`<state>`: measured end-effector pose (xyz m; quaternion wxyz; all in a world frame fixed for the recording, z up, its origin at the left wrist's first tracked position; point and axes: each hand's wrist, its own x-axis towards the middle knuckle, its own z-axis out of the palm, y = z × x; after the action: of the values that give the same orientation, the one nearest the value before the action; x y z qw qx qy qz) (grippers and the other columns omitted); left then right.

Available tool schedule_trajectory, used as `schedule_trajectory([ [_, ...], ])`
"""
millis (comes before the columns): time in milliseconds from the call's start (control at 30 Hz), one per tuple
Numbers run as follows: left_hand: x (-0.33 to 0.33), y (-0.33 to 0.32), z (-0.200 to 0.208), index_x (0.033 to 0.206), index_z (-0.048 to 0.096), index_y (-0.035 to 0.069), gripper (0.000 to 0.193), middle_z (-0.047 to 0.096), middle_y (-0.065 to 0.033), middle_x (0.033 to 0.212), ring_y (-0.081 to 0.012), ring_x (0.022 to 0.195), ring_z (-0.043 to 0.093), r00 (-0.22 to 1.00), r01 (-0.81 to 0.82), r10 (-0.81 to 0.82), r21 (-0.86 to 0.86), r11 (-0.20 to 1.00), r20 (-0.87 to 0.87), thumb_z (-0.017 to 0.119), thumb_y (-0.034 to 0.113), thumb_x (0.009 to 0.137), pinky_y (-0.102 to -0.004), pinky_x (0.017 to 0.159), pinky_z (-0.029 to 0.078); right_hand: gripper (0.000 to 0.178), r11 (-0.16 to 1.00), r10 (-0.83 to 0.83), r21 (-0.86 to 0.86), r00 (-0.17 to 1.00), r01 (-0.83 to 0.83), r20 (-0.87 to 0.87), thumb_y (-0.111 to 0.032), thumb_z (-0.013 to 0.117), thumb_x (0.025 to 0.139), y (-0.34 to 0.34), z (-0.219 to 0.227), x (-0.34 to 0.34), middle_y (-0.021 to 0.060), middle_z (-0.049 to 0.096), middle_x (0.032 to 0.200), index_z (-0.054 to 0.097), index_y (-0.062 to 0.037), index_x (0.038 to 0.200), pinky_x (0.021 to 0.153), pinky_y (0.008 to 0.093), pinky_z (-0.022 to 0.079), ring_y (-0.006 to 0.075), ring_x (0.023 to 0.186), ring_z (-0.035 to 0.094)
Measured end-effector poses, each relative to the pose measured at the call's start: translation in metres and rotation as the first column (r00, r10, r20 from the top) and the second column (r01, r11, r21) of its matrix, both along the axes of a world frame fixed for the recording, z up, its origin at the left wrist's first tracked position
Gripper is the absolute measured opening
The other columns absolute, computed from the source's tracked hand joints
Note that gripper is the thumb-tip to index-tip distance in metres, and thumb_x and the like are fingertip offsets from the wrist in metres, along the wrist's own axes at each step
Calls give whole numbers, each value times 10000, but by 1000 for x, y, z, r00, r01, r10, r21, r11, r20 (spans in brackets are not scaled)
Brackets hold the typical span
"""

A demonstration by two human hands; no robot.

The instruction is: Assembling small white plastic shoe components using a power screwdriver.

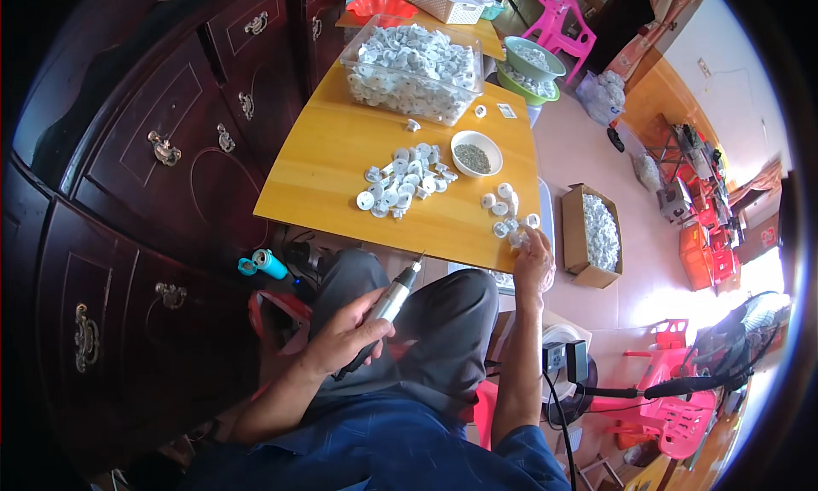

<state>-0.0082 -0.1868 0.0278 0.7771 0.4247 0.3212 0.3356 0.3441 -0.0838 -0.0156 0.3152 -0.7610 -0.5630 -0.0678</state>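
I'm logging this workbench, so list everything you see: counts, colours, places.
Table: one, yellow-brown, centre
Tub: one, clear, table's far end
Carton: one, brown, floor at right
Basins: two, green, by table's far right
White parts: uncountable, white, on table, in tub, carton, basins
Bowl: one, white, table's right side
Small bits: uncountable, grey, in bowl
Screwdriver: one, silver and black, lower centre
Cabinet: one, dark brown, left
Bottle: one, turquoise, below table's left
Fan: one, dark, lower right
Chairs: several, pink, right side
Left hand: one, bare, holding screwdriver
Right hand: one, bare, by white parts
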Motion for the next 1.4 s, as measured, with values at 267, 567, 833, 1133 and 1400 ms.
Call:
schedule_trajectory([
  [267, 0, -1, 1, 1449, 387, 16, 584, 572, -52, 939, -64, 651, 551, 999, -52, 52, -15, 999, -8, 599, 281, 974, -199, 548, 466, 284, 999, -39, -7, 997, 40, 59, 27, 517, 846, 14, 24, 2, 184, 685, 1005, 570, -102, 1093, 778, 504, 501, 402, 914, 662],
  [567, -3, -1, 1, 1496, 331, 26, 599, 576, -29, 939, -65, 666, 542, 998, -65, 65, -13, 998, -13, 590, 186, 981, -217, 546, 454, 108, 961, 271, 34, 958, -275, 92, -123, 629, 844, 136, 70, -32, 149, 713, 901, 688, -72, 918, 750, 452, 536, 331, 840, 699],
  [833, -6, -1, -3, 1504, 307, -4, 616, 558, -12, 874, -57, 655, 532, 996, -87, 87, 18, 996, -1, 585, 169, 982, -218, 534, 441, 204, 761, 447, -598, 871, -252, 202, -261, 722, 756, 208, 54, -60, 121, 731, 929, 767, -157, 926, 803, 414, 550, 314, 902, 696],
  [1133, -7, 0, -6, 1502, 296, 4, 599, 576, -74, 969, -82, 683, 567, 999, -44, 44, 30, 999, 6, 566, 166, 992, -225, 547, 482, 160, 777, 462, -547, 873, -312, 157, -237, 722, 746, 215, 43, -49, 128, 726, 906, 749, -126, 856, 763, 420, 546, 312, 853, 698],
  [1400, -7, 2, -1, 1502, 296, 1, 592, 572, -82, 975, -85, 678, 567, 999, -52, 52, 45, 998, 4, 554, 171, 997, -225, 548, 487, 161, 771, 398, -582, 909, -259, 123, -243, 721, 769, 206, 56, -60, 137, 724, 989, 750, -131, 881, 820, 425, 550, 306, 957, 692],
])
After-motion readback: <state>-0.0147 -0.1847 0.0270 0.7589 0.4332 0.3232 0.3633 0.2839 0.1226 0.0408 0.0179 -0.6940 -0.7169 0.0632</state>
